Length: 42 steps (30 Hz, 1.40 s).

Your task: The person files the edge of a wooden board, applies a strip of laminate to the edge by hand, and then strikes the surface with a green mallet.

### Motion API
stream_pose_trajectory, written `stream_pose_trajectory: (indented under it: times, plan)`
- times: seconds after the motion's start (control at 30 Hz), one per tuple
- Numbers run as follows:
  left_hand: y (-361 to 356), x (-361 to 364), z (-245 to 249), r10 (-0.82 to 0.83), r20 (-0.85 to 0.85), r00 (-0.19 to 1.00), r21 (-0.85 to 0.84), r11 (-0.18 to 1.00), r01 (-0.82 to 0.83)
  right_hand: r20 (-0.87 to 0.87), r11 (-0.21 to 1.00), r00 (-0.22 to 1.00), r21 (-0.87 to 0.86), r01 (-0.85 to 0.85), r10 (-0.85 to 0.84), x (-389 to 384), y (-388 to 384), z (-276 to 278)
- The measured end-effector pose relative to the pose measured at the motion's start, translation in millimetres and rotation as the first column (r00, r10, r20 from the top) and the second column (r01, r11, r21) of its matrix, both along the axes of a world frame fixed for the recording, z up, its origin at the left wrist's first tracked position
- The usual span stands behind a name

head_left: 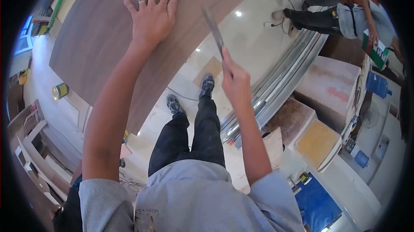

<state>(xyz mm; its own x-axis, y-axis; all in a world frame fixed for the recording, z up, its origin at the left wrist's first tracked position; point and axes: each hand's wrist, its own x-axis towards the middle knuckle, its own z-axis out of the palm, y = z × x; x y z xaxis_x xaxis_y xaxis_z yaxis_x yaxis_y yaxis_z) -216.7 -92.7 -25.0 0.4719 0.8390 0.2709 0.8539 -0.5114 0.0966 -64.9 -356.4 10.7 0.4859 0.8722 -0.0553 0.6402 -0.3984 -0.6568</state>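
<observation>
A large brown wood-grain panel fills the upper left of the head view. My left hand lies flat on it with fingers spread and a ring on one finger. My right hand is wrapped round a long, flat, grey metal file, slightly blurred. The file points up and away from me, and its far end overlaps the panel's right edge in this view.
Long metal profiles lie on the floor to the right, beside large boxes. Two people are at the upper right, one holding a green packet. A tin stands left of the panel; cables cross the floor.
</observation>
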Motion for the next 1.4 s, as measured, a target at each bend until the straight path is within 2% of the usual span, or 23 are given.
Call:
stream_pose_trajectory:
  times: [0.03,0.1,0.2,0.3,0.37,0.47,0.53,0.6,0.7,0.87,0.97,1.03,1.1,1.2,1.3,1.37,1.4]
  plan:
    - [2,0,-1,-0.005,-0.008,1.000,0.000,1.000,0.005,0.006,1.000,1.000,0.027,0.009,-0.009,10,33,-3]
    - [0,-2,2,-0.010,-0.032,0.999,0.009,1.000,0.011,0.056,0.998,0.997,-0.033,0.046,-0.044,21,81,16]
    - [-2,-2,5,0.012,-0.065,0.998,-0.019,1.000,-0.013,0.012,0.994,0.997,-0.084,0.071,-0.070,20,81,23]
    - [-2,-3,5,0.018,-0.081,0.997,-0.008,1.000,-0.019,-0.017,0.997,0.998,0.039,0.060,-0.059,-11,12,13]
    - [-2,-3,6,0.012,-0.087,0.996,-0.003,1.000,-0.012,-0.043,0.998,0.998,0.032,0.050,-0.049,-33,-30,19]
    - [0,-1,8,0.015,-0.110,0.994,-0.005,1.000,-0.016,0.007,0.997,1.000,-0.071,-0.007,0.008,-21,-37,5]
    - [-2,-2,7,0.011,-0.128,0.992,-0.012,1.000,-0.013,0.023,0.997,0.999,0.068,0.023,-0.024,7,13,-10]
    - [3,-2,7,0.018,-0.145,0.989,-0.001,1.000,-0.019,0.072,0.994,0.995,0.090,0.067,-0.074,38,76,-4]
    - [3,-2,8,0.009,-0.120,0.993,-0.023,1.000,-0.012,0.036,0.997,0.997,0.038,0.072,-0.073,54,104,8]
    - [2,-4,11,-0.009,-0.066,0.998,-0.071,0.997,0.004,-0.038,0.998,0.998,-0.051,0.046,-0.048,4,-3,11]
    - [4,-1,12,-0.016,-0.053,0.998,-0.098,0.995,0.011,-0.093,0.999,0.995,0.032,0.036,-0.032,4,-17,4]
    - [4,-1,10,-0.024,-0.071,0.997,-0.092,0.996,0.017,-0.062,0.999,0.997,-0.003,0.051,-0.051,32,34,1]
    - [6,-3,6,-0.019,-0.086,0.996,-0.060,0.998,0.014,-0.056,0.994,0.996,0.070,0.079,-0.075,61,93,-5]
    - [6,-4,6,-0.024,-0.094,0.995,-0.069,0.997,0.017,-0.043,0.997,0.996,0.004,0.073,-0.073,73,112,1]
    - [6,-4,9,-0.021,-0.105,0.994,-0.082,0.997,0.013,-0.061,0.988,0.998,-0.155,0.021,-0.031,47,51,10]
    - [4,-3,12,-0.026,-0.097,0.995,-0.090,0.996,0.017,-0.067,0.994,0.998,-0.108,-0.018,0.011,20,-1,10]
    - [4,-3,13,-0.025,-0.092,0.995,-0.092,0.996,0.016,-0.068,0.995,0.998,-0.097,-0.023,0.017,22,-3,8]
